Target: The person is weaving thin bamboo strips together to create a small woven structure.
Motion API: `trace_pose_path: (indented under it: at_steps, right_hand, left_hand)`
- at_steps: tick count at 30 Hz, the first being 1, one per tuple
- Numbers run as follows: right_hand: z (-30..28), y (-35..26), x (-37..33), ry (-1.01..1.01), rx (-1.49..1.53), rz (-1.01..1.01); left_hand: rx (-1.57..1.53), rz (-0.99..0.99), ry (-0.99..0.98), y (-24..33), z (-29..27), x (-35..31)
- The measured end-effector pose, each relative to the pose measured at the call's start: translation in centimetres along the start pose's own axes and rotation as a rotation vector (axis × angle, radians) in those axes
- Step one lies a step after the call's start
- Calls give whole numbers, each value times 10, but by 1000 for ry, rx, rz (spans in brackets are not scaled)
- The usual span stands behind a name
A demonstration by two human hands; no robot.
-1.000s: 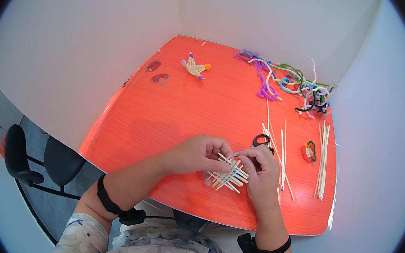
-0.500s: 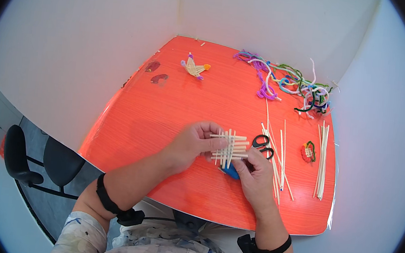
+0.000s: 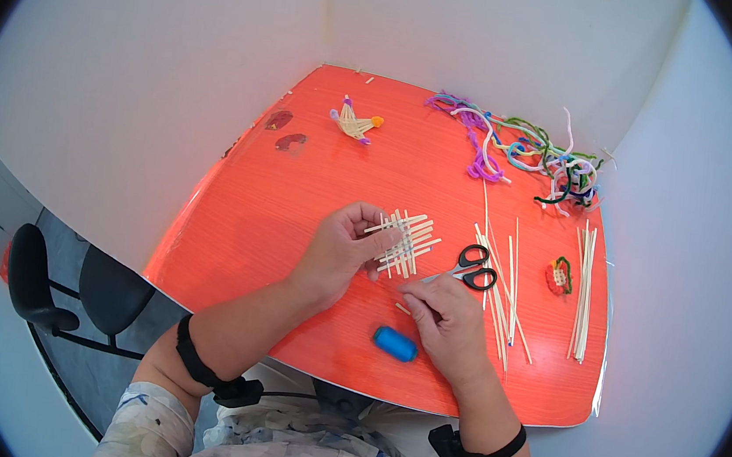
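My left hand (image 3: 342, 248) grips a small lattice of crossed pale wooden sticks (image 3: 402, 243) at its left side, thumb on top. Thread appears to run through the middle of the lattice. Just below and right of it, my right hand (image 3: 448, 318) is closed in a pinch; what lies between the fingertips is too small to make out. A blue spool of thread (image 3: 395, 344) lies on the table left of my right hand's heel. Black-handled scissors (image 3: 477, 279) lie beyond my right hand, their blades partly behind it.
On the red table (image 3: 299, 187), loose thin sticks (image 3: 514, 287) lie right of the scissors, with a stick bundle (image 3: 583, 293) farther right. Between them sits a small red-and-green woven piece (image 3: 559, 276). Tangled coloured yarn (image 3: 532, 152) fills the back right; a star-shaped stick piece (image 3: 356, 125) lies far left.
My right hand has drawn away from the lattice, down toward me. The lattice has tilted and shifted slightly up and left in my left hand. The blue spool now shows fully.
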State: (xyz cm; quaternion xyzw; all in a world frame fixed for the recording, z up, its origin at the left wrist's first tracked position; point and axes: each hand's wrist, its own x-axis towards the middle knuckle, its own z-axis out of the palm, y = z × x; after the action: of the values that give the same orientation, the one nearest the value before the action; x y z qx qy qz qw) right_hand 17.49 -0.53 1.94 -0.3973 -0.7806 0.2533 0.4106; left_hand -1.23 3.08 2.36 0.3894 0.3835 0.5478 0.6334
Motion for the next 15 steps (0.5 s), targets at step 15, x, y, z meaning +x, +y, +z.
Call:
trace_pose_path:
  at_steps: [15]
  right_hand:
    - [-1,-25,-4,-402,-188,-60]
  left_hand:
    - [30,35,94,-1,-8,5]
